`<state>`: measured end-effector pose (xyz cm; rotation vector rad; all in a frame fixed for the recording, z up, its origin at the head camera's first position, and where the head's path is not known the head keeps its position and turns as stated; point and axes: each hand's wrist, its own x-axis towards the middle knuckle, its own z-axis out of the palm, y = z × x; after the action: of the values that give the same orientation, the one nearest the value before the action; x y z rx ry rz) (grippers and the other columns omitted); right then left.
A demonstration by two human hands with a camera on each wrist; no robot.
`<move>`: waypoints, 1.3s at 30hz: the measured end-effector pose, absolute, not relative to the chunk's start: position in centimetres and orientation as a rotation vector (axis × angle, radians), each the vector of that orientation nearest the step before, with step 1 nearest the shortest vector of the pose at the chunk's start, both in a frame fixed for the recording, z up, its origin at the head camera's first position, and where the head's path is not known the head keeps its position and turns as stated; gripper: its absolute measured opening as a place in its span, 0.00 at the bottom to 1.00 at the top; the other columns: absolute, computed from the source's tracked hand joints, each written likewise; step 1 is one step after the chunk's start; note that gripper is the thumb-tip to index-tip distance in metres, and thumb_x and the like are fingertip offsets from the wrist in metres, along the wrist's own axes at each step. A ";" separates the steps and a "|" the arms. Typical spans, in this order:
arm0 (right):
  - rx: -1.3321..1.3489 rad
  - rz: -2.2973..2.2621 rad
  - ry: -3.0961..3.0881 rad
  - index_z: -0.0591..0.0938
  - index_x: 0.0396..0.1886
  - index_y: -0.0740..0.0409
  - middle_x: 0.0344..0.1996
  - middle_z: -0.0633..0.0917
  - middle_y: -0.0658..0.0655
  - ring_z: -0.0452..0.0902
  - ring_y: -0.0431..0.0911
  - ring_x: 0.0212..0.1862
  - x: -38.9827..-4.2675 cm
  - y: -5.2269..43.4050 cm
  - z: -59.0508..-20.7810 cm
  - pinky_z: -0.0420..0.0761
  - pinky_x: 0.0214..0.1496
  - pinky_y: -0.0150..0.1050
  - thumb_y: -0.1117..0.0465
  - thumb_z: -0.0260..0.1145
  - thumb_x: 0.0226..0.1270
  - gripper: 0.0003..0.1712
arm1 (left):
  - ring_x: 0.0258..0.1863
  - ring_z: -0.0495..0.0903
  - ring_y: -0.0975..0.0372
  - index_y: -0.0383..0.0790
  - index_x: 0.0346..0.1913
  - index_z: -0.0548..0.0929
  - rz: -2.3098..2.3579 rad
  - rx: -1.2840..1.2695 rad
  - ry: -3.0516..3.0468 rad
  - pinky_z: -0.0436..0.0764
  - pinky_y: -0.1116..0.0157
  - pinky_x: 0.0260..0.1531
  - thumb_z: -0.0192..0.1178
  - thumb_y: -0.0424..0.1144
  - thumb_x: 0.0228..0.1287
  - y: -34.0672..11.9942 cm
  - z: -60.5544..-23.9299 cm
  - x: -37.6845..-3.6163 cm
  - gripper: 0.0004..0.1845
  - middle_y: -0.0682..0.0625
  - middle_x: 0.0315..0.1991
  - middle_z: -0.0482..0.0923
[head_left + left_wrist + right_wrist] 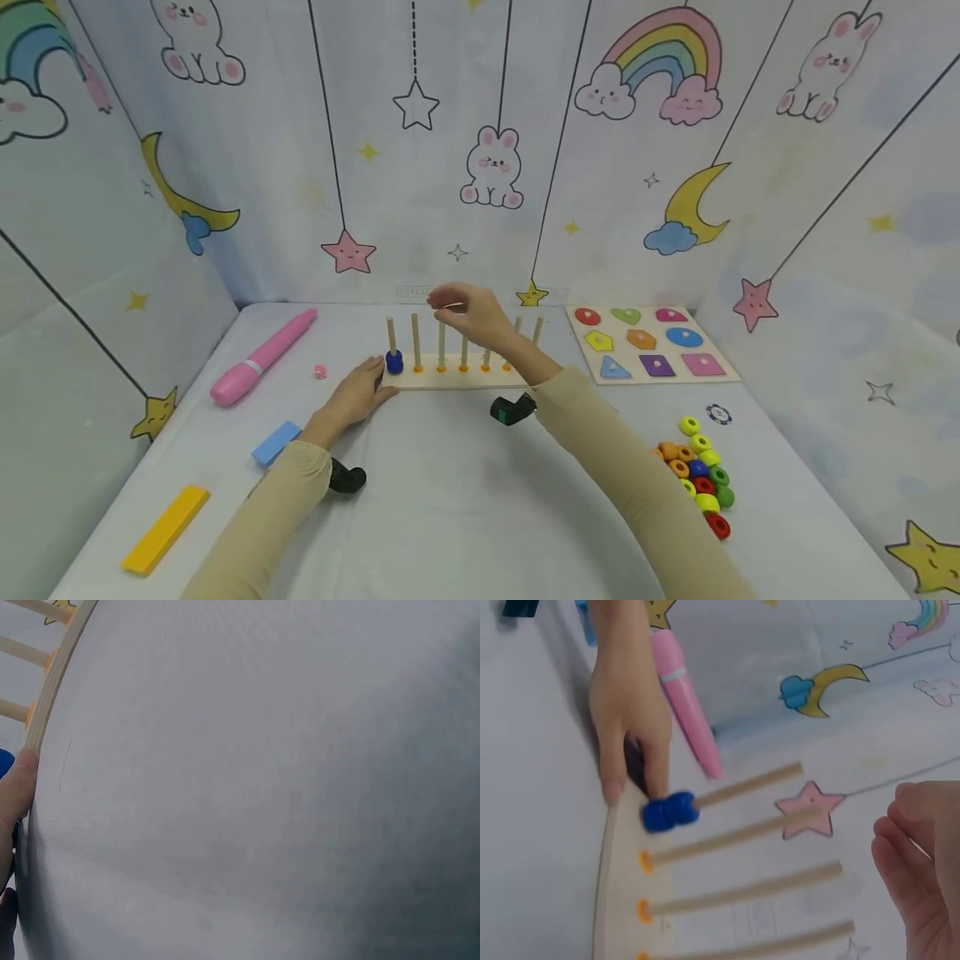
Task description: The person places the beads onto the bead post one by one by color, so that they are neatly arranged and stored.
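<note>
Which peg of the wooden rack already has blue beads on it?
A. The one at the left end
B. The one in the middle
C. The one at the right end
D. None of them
A: the blue beads sit at the foot of the left-end peg, beside the left hand.

Head camera looks forward and down over the whole table, taking in the wooden peg board (pixel 450 375). Left wrist camera sits very close to the tabletop, catching the board's edge. Right wrist camera looks closely across its pegs.
</note>
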<state>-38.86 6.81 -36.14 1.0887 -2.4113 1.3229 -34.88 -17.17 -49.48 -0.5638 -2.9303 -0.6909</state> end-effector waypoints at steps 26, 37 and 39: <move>0.450 1.252 -2.646 0.79 0.50 0.65 0.44 0.83 0.63 0.81 0.48 0.45 -28.1 33.9 -43.8 0.76 0.47 0.21 0.64 0.61 0.68 0.14 | 0.66 0.57 0.38 0.15 0.61 0.64 -0.689 -0.586 -2.921 0.57 0.46 0.66 0.58 0.46 0.66 -17.3 -49.7 -34.5 0.36 0.27 0.65 0.60; 0.123 1.071 -2.634 0.79 0.50 0.59 0.43 0.84 0.59 0.78 0.33 0.44 -24.4 41.3 -46.7 0.71 0.44 0.14 0.56 0.61 0.69 0.16 | 0.66 0.56 0.38 0.15 0.62 0.63 -0.699 -0.591 -2.927 0.56 0.45 0.66 0.58 0.46 0.67 -17.3 -49.6 -34.5 0.35 0.28 0.65 0.59; 0.066 1.063 -2.611 0.79 0.50 0.61 0.43 0.84 0.60 0.78 0.35 0.44 -23.7 42.0 -46.7 0.71 0.44 0.13 0.56 0.61 0.68 0.16 | 0.66 0.56 0.38 0.16 0.61 0.64 -0.701 -0.588 -2.921 0.56 0.46 0.66 0.58 0.46 0.66 -17.4 -49.6 -34.6 0.36 0.28 0.65 0.60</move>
<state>-23.74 42.01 -46.74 0.0655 -2.6109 1.0632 -34.61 -17.40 -49.63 -0.5885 -2.9210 -0.7007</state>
